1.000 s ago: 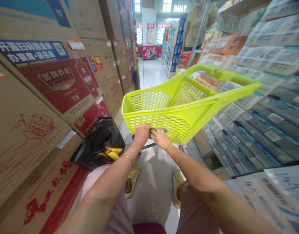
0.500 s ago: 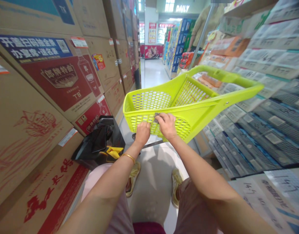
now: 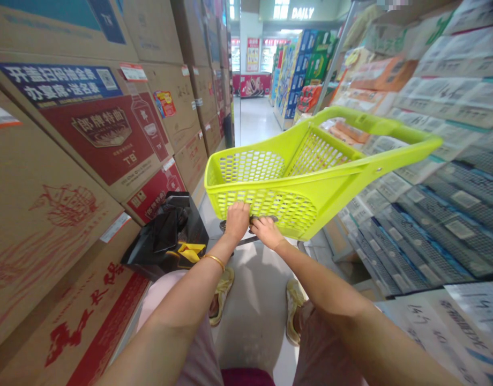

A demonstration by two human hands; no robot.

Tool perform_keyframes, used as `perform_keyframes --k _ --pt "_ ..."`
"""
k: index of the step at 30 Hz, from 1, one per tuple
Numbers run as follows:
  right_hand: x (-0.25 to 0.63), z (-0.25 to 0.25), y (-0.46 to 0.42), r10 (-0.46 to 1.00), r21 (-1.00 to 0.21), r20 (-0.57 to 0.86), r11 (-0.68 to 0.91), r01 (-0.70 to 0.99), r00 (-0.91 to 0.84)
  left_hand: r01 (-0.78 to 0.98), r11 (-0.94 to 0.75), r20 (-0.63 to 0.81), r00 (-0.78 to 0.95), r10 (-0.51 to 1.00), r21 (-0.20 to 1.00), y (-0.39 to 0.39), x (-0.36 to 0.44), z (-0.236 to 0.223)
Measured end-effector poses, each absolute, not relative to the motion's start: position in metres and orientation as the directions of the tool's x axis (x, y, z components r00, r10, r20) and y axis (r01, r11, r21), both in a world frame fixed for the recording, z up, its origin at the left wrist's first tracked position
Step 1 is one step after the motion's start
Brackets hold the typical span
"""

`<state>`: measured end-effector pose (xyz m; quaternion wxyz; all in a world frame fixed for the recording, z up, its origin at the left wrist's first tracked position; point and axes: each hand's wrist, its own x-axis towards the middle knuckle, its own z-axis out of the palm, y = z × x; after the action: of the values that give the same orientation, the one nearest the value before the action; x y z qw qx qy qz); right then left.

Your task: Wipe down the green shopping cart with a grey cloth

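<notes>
Head view: one lime-green plastic shopping cart with latticed basket walls [image 3: 335,185] stands in a narrow aisle, just beyond the person's feet, its looped handle [image 3: 415,140] rising toward the right. The left hand [image 3: 237,220] has its fingers curled against the near lattice wall, toward the left end; its fingertips are hidden, so I cannot tell whether they hook through the holes. Just beside it, lower and to the right, the right hand [image 3: 266,231] is closed, fingers bent, over a small dark grey crumpled cloth [image 3: 274,219], pressed to the lower part of that same wall. Most of the cloth is covered by the fingers. On the left wrist is a thin gold-coloured bracelet [image 3: 214,261].

A glossy black bag [image 3: 150,254] with a bright yellow piece [image 3: 191,250] at its near right side sits left of the cart, against tall stacks of brown cardboard cartons, one bearing a dark red printed panel [image 3: 121,153]. Two pale yellow shoes [image 3: 295,308] stand apart on the light grey floor [image 3: 250,321]. Along the right side are stacked white and grey packages [image 3: 443,102], blurred in places; well beyond the cart, blue boxes [image 3: 291,91] line the far aisle.
</notes>
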<state>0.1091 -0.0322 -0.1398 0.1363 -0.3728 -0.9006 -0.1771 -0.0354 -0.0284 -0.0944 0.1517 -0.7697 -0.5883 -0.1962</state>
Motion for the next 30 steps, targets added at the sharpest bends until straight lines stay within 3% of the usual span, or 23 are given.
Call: perform_keyframes --k 7,16,24,30 --pt "0.106 -0.112 -0.030 0.641 0.169 0.468 0.611 0.773 -0.609 0.961 -0.275 0.471 0.238 0.849 0.010 -0.029 -0.035 -0.091" --pt "0.118 -0.057 -0.018 0.577 0.056 0.747 0.440 0.896 -0.330 0.965 -0.262 0.467 0.220 0.856 0.025 -0.032 -0.033 -0.088" --pt "0.108 -0.091 -0.024 0.564 0.166 0.666 0.526 0.834 -0.488 0.961 -0.274 0.480 0.227 0.848 0.029 -0.031 -0.033 -0.089" --pt "0.114 -0.127 -0.029 0.585 0.260 0.457 0.633 0.730 -0.670 0.968 -0.249 0.472 0.209 0.856 0.023 -0.029 -0.033 -0.090"
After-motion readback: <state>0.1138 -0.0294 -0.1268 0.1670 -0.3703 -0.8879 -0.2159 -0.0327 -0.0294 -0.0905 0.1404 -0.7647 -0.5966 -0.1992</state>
